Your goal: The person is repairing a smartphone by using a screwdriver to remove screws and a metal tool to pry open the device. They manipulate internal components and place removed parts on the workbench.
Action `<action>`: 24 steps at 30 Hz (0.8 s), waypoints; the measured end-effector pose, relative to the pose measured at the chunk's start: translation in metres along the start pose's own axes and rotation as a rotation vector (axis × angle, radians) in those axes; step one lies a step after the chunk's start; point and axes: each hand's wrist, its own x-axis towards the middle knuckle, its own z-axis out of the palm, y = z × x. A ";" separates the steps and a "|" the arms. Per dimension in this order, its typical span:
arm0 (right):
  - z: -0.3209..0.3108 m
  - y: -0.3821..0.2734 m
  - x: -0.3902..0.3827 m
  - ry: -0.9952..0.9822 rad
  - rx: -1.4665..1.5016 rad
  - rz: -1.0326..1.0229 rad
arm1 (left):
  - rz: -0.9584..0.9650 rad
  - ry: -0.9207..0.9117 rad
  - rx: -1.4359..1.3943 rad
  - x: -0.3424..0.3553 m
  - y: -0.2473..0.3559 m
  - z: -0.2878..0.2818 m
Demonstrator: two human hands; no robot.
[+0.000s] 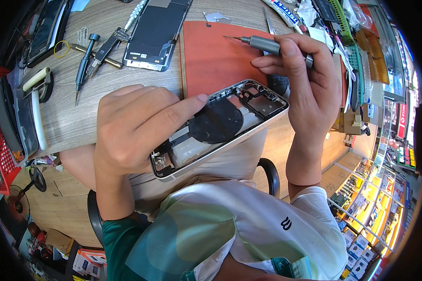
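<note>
My left hand (138, 122) grips an opened phone frame (215, 122) by its far long edge, tilting it at the near edge of the table. Inside the frame lie a round black pad and, toward the right end, a dark camera block. In my right hand (309, 70) is a precision screwdriver (263, 44) with a grey knurled handle. Its thin tip points left above the red work mat (215, 56), apart from the phone. My right fingers curl round the handle's rear end.
A detached phone screen (152, 35) lies left of the mat. Another screwdriver (83, 63) and slim metal tools rest farther left. At the back right are a glue tube (282, 13) and a green basket (341, 21). A red basket (2, 161) stands at the left edge.
</note>
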 end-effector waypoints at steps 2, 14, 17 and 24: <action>0.000 -0.001 0.000 0.004 0.001 0.003 | 0.002 -0.001 0.004 0.000 0.000 0.000; -0.003 0.000 0.000 0.040 0.148 -0.046 | 0.016 -0.023 -0.004 0.001 0.000 -0.003; -0.012 0.000 0.008 0.106 0.195 -0.166 | 0.019 -0.039 -0.001 0.003 0.001 -0.005; -0.046 -0.007 0.050 -0.223 -0.397 -0.609 | 0.051 -0.065 0.017 -0.002 -0.005 -0.007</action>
